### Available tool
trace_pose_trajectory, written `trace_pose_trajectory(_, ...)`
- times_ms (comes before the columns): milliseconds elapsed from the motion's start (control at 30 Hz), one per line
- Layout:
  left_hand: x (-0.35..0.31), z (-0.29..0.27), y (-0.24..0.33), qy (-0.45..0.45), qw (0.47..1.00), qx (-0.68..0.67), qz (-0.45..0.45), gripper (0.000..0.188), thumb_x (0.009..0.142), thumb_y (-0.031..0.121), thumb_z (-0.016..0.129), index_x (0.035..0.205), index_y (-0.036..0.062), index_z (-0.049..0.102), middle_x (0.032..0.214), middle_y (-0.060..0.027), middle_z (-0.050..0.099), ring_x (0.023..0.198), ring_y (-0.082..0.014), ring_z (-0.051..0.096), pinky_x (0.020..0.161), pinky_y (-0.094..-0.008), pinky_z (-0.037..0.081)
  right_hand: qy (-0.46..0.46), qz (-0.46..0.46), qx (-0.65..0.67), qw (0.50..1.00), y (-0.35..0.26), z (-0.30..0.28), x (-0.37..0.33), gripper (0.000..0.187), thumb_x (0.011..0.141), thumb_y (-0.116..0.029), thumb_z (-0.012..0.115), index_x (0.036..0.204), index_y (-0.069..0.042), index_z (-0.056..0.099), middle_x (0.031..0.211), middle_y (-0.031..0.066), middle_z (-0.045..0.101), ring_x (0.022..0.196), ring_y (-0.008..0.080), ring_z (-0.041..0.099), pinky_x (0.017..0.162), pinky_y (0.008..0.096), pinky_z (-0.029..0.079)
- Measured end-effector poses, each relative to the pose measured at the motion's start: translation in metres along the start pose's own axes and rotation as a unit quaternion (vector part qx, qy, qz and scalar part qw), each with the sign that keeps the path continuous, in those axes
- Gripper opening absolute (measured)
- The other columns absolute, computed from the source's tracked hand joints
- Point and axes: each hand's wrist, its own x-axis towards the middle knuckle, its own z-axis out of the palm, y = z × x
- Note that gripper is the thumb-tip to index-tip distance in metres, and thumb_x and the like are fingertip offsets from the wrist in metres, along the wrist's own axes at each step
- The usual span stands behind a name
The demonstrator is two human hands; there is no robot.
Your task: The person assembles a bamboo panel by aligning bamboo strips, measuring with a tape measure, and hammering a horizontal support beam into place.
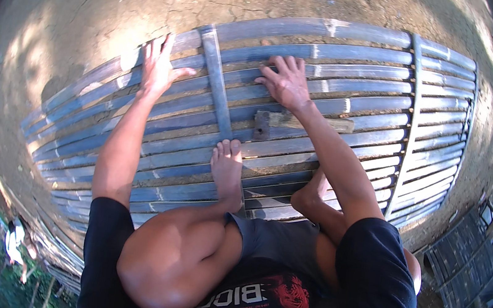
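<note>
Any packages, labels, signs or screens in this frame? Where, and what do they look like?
No packages, signs or screens.
Printed design on the person's black shirt: bottom centre, white block lettering beside a red emblem.
Otherwise only the grey split-bamboo slat panel lying on bare earth, with the left hand and right hand pressed flat on it, and a short weathered wooden block lying below the right hand.

grey bamboo slat panel [332, 72], flat on dirt
</note>
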Motion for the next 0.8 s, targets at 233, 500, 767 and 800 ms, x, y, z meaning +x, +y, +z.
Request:
trace_pose_trajectory(233,-0.001,-0.001,0.004,-0.008,1.0,-0.013,-0.021,0.124,0.05,0.06,0.089,0.151,0.0108,0.037,0.144,-0.0154,0.04,0.13,-0.0374,0.036,0.115,-0.0485,0.032,0.004,0.034,-0.028,0.999,-0.011,0.001,-0.003,0.026,0.083,-0.034,0.074,0.101,-0.016,0.072,0.105,0.0021,0.061,0.095,0.0266,0.053,0.088,0.047,0.039)
trace_pose_trajectory(500,-0.002,-0.001,0.005,-0.005,1.0,-0.016,-0.025,0.125,0.049,0.058,0.09,0.151,0.0097,0.037,0.144,-0.0162,0.039,0.131,-0.0373,0.035,0.116,-0.0498,0.031,0.033,0.053,-0.011,0.998,-0.01,0.006,-0.003,0.021,0.082,-0.033,0.074,0.097,-0.018,0.072,0.099,0.0011,0.058,0.092,0.0255,0.051,0.085,0.0489,0.039)
trace_pose_trajectory(767,-0.001,0.0,0.008,-0.008,0.999,-0.021,-0.023,0.125,0.049,0.058,0.089,0.151,0.0078,0.036,0.143,-0.0178,0.038,0.131,-0.0385,0.035,0.115,-0.0512,0.031,0.01,0.056,-0.019,0.998,-0.006,0.003,-0.003,0.027,0.081,-0.034,0.076,0.102,-0.017,0.074,0.101,-0.0004,0.06,0.092,0.0264,0.052,0.085,0.0457,0.039)
trace_pose_trajectory(800,-0.002,-0.001,0.008,-0.016,0.999,-0.018,-0.027,0.125,0.05,0.059,0.089,0.151,0.0078,0.036,0.143,-0.0179,0.038,0.132,-0.0383,0.035,0.116,-0.0511,0.03,0.014,0.054,-0.022,0.998,-0.007,0.003,-0.001,0.027,0.081,-0.035,0.076,0.102,-0.018,0.075,0.101,-0.0004,0.06,0.093,0.0262,0.052,0.086,0.046,0.038)
